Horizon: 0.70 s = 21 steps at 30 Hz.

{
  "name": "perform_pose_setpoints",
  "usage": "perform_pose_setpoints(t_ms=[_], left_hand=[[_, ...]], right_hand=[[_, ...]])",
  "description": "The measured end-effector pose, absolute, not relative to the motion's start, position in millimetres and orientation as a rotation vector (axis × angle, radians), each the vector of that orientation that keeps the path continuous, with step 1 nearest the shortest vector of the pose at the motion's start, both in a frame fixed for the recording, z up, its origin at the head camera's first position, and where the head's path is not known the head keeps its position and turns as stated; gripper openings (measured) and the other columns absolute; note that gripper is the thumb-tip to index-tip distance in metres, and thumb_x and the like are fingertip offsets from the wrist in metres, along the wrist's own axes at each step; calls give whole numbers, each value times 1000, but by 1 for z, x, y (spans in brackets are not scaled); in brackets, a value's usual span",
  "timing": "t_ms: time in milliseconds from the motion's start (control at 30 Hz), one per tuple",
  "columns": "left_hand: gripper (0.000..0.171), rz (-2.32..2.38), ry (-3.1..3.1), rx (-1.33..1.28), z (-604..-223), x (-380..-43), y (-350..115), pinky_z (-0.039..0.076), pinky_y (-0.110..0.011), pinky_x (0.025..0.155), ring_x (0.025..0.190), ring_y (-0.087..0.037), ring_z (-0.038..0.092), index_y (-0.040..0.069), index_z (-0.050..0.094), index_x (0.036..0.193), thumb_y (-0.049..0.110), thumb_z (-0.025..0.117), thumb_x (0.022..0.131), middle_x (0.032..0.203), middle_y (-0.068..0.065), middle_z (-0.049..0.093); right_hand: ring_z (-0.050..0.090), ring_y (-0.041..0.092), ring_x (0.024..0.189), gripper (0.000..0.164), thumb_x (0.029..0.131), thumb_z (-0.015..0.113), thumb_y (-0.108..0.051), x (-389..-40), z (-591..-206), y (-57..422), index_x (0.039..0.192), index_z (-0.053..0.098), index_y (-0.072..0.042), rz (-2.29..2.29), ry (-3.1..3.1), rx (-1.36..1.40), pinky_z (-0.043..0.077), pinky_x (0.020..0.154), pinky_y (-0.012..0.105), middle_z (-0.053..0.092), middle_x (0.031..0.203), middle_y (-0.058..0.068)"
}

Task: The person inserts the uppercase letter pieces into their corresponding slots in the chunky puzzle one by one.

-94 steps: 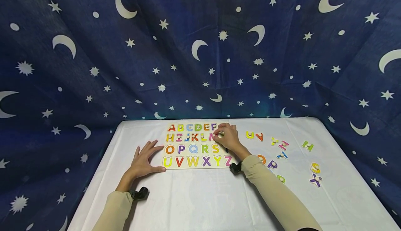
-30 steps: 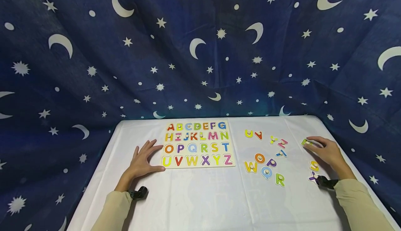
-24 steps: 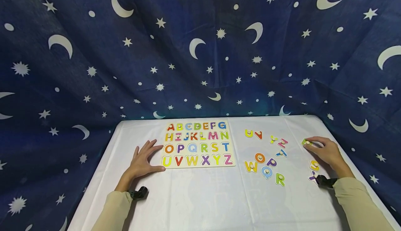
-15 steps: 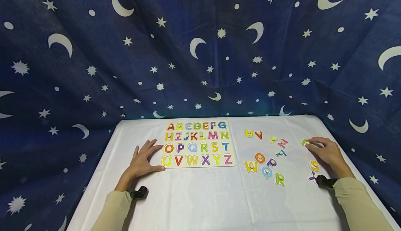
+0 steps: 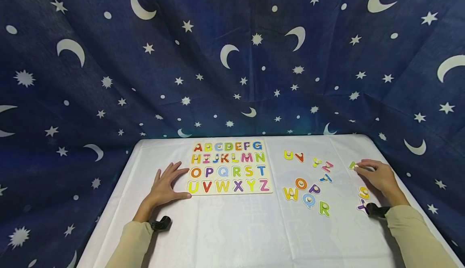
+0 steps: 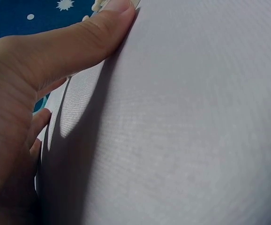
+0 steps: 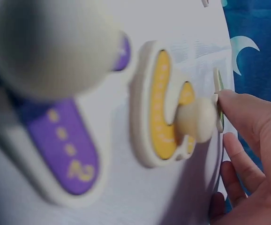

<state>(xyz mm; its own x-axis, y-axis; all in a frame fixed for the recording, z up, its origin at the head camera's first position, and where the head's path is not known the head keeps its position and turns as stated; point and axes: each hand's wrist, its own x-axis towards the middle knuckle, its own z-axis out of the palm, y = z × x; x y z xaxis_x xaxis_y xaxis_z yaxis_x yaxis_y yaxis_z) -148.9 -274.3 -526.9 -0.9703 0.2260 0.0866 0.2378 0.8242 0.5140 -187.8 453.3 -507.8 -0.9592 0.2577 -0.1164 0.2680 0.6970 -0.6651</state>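
Observation:
An alphabet puzzle board (image 5: pixel 269 179) lies on the white table, letters A to Z in rows. Knobbed pieces fill its upper rows up to the pink M (image 5: pixel 247 158). My left hand (image 5: pixel 168 185) is spread, its thumb and a fingertip against the board's left edge. At the far right, my right hand (image 5: pixel 379 177) pinches the green N piece (image 5: pixel 352 165) by its knob, and the fingers partly cover it. In the right wrist view, that piece stands edge-on at the fingertips, beyond the yellow S piece (image 7: pixel 161 117) and the purple X piece (image 7: pixel 63 145).
Loose knobbed letters lie right of the board: U (image 5: pixel 288 155), an A-shaped red piece (image 5: pixel 299 157), Y (image 5: pixel 317 162), Z (image 5: pixel 327 166), T (image 5: pixel 325 178), O (image 5: pixel 300 183), W (image 5: pixel 290 193), P (image 5: pixel 314 189), Q (image 5: pixel 308 200) and R (image 5: pixel 324 208). A starry curtain (image 5: pixel 232 90) hangs behind the table.
My right hand has left the M piece in the board and moved right to the green N piece, which has turned slightly in its fingers. The left hand has stayed put.

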Motion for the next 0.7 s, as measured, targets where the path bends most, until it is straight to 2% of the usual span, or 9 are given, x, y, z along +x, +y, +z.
perform_pose_setpoints(t_ms=[133,300,500,700], left_hand=[[94,-844,-2983,-378,-528,-149,-274,-3,-72,119,154,-44,18,20,60,143,60,91,63,164,-16,35],[95,-846,-2984,-378,-529,-149,-275,-3,-71,120,154,-44,18,20,60,143,60,91,62,164,-17,34],[97,-842,-2988,-382,-528,-150,-277,-3,-71,120,154,-44,17,21,59,144,60,92,62,164,-16,34],[96,-844,-2966,-395,-527,-150,-276,-1,-73,119,153,-45,19,20,60,143,59,92,62,163,-17,35]], right_hand=[[34,60,138,50,98,68,-32,-189,-502,449,127,62,9,-1128,2888,444,30,109,74,45,148,35],[35,59,138,49,98,70,-32,-191,-486,435,125,64,8,-1146,2909,399,30,109,75,46,146,34],[36,58,137,47,98,71,-34,-202,-469,409,120,68,7,-1194,2971,153,28,109,75,50,142,33],[41,54,136,39,95,76,-27,-214,-455,377,116,72,4,-1199,3030,-57,31,108,74,54,141,31]])
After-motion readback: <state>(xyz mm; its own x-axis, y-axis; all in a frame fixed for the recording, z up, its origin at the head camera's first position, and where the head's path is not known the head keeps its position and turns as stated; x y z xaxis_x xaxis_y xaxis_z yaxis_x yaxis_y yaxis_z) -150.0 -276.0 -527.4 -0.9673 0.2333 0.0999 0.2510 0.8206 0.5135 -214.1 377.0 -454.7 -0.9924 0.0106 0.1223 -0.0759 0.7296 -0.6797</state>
